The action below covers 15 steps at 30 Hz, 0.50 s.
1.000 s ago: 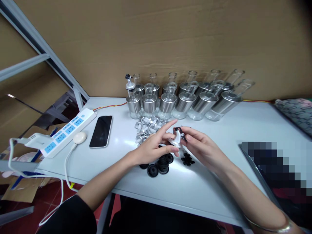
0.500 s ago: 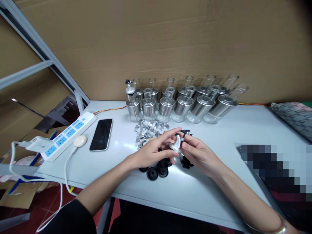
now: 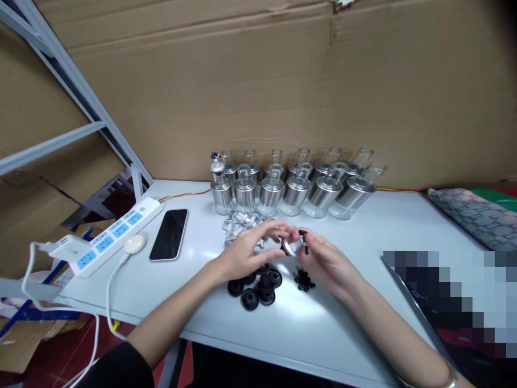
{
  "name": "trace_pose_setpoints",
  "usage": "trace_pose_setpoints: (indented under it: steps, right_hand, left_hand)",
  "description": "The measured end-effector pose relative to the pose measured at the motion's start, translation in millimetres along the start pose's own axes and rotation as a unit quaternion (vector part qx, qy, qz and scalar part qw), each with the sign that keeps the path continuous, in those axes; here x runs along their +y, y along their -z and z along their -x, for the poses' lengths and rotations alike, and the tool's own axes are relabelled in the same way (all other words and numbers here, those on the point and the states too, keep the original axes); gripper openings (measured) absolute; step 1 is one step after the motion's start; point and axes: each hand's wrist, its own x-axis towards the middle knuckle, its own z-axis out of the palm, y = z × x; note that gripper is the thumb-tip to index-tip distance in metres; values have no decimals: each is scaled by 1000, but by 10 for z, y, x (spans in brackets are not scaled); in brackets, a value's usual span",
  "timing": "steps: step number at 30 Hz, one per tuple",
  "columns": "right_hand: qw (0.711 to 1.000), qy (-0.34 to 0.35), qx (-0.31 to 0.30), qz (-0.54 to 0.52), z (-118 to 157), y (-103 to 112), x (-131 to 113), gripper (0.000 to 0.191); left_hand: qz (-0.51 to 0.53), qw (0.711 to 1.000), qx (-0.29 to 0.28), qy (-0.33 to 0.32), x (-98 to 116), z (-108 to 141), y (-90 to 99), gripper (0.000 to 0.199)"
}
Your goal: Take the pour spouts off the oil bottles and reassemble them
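A silver pourer cap (image 3: 291, 247) with a black piece at its top is held between my two hands over the table. My right hand (image 3: 327, 264) pinches the narrow end with the black piece. Curled around the wide rim from the other side are the thumb and fingers of my left hand (image 3: 246, 250); a dark edge shows there. Loose silver caps (image 3: 236, 229) lie behind my left hand. Black round stoppers (image 3: 250, 298) are heaped in front of it, and small black parts (image 3: 304, 280) sit below my right hand.
Several glass bottles with steel sleeves (image 3: 271, 191) stand in two rows at the back; the front left one (image 3: 221, 188) wears a pourer cap. Leftward are a phone (image 3: 168, 235), a power strip (image 3: 117, 234) and a white round charger (image 3: 134, 244). A dark object (image 3: 420, 302) lies right.
The pourer cap has been turned, its wide rim now facing my left hand. My left fingers have closed in on the rim. The camera view has tilted up slightly.
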Motion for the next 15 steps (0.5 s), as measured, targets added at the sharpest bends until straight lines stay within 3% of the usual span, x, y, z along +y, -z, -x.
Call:
trace_pose_setpoints:
  steps: [3, 5, 10, 15]
  right_hand:
    - [998, 24, 28, -48, -1, 33, -79, 26]
    - [996, 24, 32, -77, 5, 36, -118, 25]
    - [996, 1, 16, -92, 29, -34, -116, 24]
    - [999, 12, 23, -41, 40, -83, -103, 25]
  left_hand:
    - [-67, 977, 200, -20, -54, -144, 145, 47]
    - [-109, 953, 283, -3, -103, -265, 246, 53]
    - [-170, 946, 272, 49, -264, -554, 395, 60]
    - [-145, 939, 312, 27, -442, -736, 436, 35]
